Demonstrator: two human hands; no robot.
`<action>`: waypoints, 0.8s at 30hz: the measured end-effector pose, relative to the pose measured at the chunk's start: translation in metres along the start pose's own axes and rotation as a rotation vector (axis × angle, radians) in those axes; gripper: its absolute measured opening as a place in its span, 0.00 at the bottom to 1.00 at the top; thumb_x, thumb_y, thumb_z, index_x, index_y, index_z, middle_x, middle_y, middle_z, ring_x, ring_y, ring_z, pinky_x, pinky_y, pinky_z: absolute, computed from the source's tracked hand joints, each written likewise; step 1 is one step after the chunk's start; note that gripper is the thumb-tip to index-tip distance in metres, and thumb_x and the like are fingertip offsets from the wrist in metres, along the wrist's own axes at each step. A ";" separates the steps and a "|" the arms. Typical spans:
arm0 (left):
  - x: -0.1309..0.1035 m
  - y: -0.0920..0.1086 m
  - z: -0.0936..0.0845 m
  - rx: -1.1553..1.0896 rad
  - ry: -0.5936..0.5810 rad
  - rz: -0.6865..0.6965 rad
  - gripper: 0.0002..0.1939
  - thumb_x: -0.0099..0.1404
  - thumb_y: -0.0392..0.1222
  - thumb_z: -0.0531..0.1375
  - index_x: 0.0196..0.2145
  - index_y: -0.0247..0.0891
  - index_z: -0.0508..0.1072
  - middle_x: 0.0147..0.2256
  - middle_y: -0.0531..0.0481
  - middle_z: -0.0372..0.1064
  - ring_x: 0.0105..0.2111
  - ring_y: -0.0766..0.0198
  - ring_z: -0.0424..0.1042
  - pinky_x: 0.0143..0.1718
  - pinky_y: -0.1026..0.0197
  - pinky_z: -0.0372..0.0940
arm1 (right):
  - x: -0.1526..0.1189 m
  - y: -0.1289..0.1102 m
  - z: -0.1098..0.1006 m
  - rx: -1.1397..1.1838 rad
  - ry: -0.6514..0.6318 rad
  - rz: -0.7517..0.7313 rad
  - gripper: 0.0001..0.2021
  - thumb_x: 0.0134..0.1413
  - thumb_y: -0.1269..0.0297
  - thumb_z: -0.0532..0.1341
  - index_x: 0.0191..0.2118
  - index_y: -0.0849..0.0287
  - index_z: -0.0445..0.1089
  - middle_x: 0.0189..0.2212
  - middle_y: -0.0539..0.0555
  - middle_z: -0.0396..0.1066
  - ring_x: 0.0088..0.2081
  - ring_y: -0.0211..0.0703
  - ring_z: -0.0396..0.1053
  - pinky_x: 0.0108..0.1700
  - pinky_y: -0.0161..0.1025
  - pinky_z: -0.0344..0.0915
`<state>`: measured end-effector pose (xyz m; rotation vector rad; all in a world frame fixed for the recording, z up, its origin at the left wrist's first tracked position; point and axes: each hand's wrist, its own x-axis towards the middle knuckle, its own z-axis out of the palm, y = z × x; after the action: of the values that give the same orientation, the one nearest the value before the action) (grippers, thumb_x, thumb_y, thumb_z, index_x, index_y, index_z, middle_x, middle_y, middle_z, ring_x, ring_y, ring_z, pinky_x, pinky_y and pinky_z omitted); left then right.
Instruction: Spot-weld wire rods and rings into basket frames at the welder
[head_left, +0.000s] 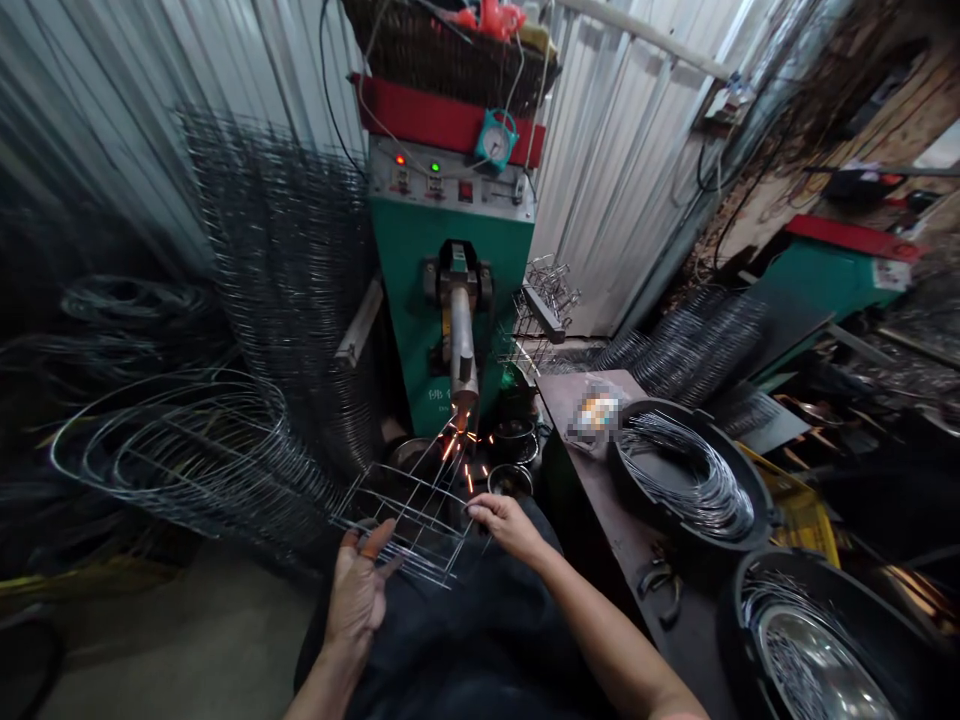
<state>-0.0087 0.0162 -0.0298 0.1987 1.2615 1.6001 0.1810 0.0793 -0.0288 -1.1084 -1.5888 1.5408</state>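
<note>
A wire rack (420,522), made of crossed thin metal rods, is held tilted in front of the spot welder (463,380). Its far end reaches under the welder's electrode, where orange sparks (452,445) fly out. My left hand (358,595) grips the rack's near left side, thumb above and fingers partly hidden beneath the wires. At the right edge, the thumb and fingers of my right hand (506,525) pinch the rack. Whether a separate loose wire is in that pinch is too small to make out.
Tall stacks of wire frames (285,270) and wire hoops (187,450) stand on the left. To the right, a side table (592,480) carries a plastic bag (598,412), a black tub of wire rings (694,480) and pliers (661,590). Another tub (825,640) holds a metal bowl.
</note>
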 end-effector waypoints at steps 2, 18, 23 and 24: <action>0.002 0.001 -0.001 0.026 0.005 -0.004 0.18 0.40 0.41 0.66 0.30 0.43 0.65 0.35 0.55 0.60 0.37 0.63 0.63 0.31 0.60 0.65 | 0.001 0.001 0.002 0.027 -0.016 0.027 0.17 0.47 0.48 0.59 0.27 0.59 0.70 0.17 0.46 0.62 0.20 0.33 0.57 0.25 0.31 0.55; -0.055 0.011 -0.026 0.043 0.020 0.055 0.28 0.37 0.40 0.68 0.39 0.41 0.68 0.38 0.48 0.67 0.45 0.55 0.65 0.41 0.55 0.61 | -0.061 0.003 -0.004 -0.307 -0.161 -0.129 0.14 0.50 0.53 0.58 0.34 0.55 0.75 0.31 0.55 0.74 0.34 0.49 0.70 0.39 0.41 0.65; -0.080 0.048 -0.065 -0.164 -0.035 0.224 0.26 0.37 0.35 0.67 0.38 0.39 0.69 0.38 0.45 0.66 0.45 0.53 0.64 0.42 0.53 0.60 | -0.071 -0.001 -0.029 -0.397 -0.037 -0.106 0.18 0.43 0.50 0.61 0.38 0.54 0.74 0.40 0.58 0.73 0.45 0.57 0.68 0.47 0.47 0.65; -0.083 0.055 -0.083 -0.206 0.001 0.258 0.26 0.37 0.36 0.67 0.37 0.39 0.69 0.38 0.45 0.65 0.43 0.53 0.65 0.40 0.52 0.61 | -0.067 0.003 -0.031 -0.397 0.009 -0.073 0.18 0.43 0.50 0.61 0.38 0.54 0.73 0.40 0.58 0.73 0.46 0.57 0.68 0.46 0.46 0.66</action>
<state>-0.0602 -0.0944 0.0140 0.2381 1.0952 1.9392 0.2374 0.0326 -0.0219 -1.2442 -1.9607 1.1994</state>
